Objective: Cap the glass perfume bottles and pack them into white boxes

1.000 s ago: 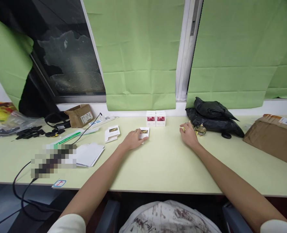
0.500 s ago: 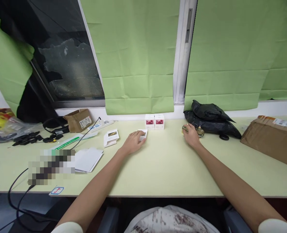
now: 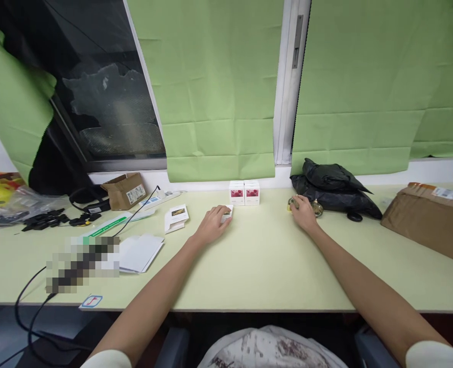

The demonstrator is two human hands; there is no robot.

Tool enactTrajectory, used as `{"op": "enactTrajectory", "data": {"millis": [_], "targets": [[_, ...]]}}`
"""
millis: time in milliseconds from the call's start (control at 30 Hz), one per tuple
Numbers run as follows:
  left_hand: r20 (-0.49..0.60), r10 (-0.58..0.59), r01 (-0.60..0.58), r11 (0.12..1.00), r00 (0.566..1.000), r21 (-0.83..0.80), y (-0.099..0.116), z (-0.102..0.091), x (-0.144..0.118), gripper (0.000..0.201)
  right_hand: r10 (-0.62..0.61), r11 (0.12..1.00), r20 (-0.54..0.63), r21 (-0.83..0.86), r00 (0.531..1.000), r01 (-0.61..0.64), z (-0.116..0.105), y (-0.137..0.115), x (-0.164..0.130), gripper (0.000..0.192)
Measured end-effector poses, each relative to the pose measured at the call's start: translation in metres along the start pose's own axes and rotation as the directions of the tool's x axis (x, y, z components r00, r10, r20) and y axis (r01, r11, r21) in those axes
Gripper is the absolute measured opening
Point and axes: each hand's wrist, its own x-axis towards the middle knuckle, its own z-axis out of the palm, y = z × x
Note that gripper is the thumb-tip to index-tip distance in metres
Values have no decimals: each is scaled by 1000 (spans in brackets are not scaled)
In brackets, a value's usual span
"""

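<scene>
The left hand (image 3: 210,225) lies palm down past the middle of the tabletop (image 3: 264,266), nearer its back edge than its front. Its fingers bend over a small white carton (image 3: 228,213) and the thumb lies along the near side, so the carton sits in the narrow gap between them; only its right part shows, and how firmly it is pressed cannot be told.

The right hand (image 3: 304,212) reaches toward the back edge, right of centre, its fingers drawn in on a gold-coloured ornament (image 3: 290,204). That piece pokes out to the left of the fingertips (the rest is hidden beneath them), and a second ornament (image 3: 317,208) sits just right of the hand, close to the black bags (image 3: 333,191) by the back edge.

Between the hands and farther back, two white boxes with pink pictures (image 3: 244,193) stand side by side near the back edge. Left of the left hand, well apart from its fingers, rests another white carton (image 3: 176,219) with a flap sticking out. White papers (image 3: 142,253) lie nearer the front edge, and a brown parcel (image 3: 425,222) fills the right end.
</scene>
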Motion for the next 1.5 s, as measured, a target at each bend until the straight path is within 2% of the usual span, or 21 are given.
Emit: {"op": "enactTrajectory", "data": {"millis": [333, 600, 800, 1267, 1500], "targets": [[-25, 24, -24, 1000, 999, -5, -3, 4, 0, 26, -25, 1000, 20, 5, 999, 25, -6, -4, 0, 44], [-18, 18, -18, 1000, 1000, -25, -2, 5, -1, 26, -6, 992, 1, -130, 1000, 6, -18, -16, -2, 41], [-15, 9, -10, 999, 1000, -31, -1, 4, -1, 26, -5, 989, -36, -146, 999, 0, -19, -20, 0, 43], [28, -30, 31, 999, 999, -37, -6, 7, 0, 28, 104, 978, -75, -173, 992, -116, -24, -31, -2, 20], [29, -24, 25, 999, 999, -39, -5, 7, -1, 30, 145, 934, 12, -333, 989, -132, -35, -48, -6, 19]]}}
